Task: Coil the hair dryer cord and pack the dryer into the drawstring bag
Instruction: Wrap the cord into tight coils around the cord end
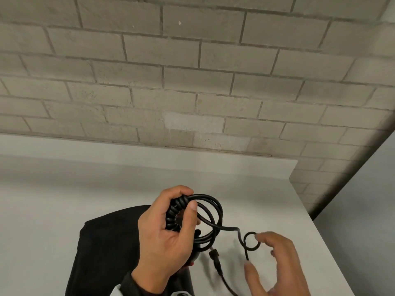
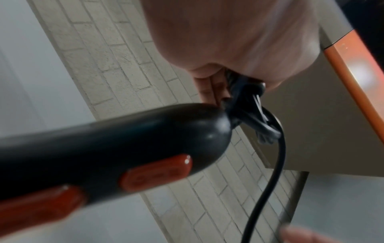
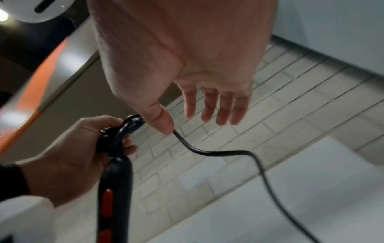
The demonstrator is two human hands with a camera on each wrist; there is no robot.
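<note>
White table (image 1: 106, 184) against brick wall (image 1: 192, 82)

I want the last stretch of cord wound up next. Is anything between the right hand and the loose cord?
Nothing visible. The right hand, fingers spread, is already at the small loop of loose cord above the white table; the left hand grips the coils.

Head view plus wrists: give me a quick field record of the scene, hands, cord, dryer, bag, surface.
left hand: grips the coiled loops of the cord, fingers curled round them
right hand: fingers spread, thumb and a fingertip at a small free loop of cord
cord: black, several loops gathered, tail trailing right
hair dryer: black handle with red buttons, hanging below the left hand
drawstring bag: black, lying on the table under the left hand
table: white, against a brick wall
</note>
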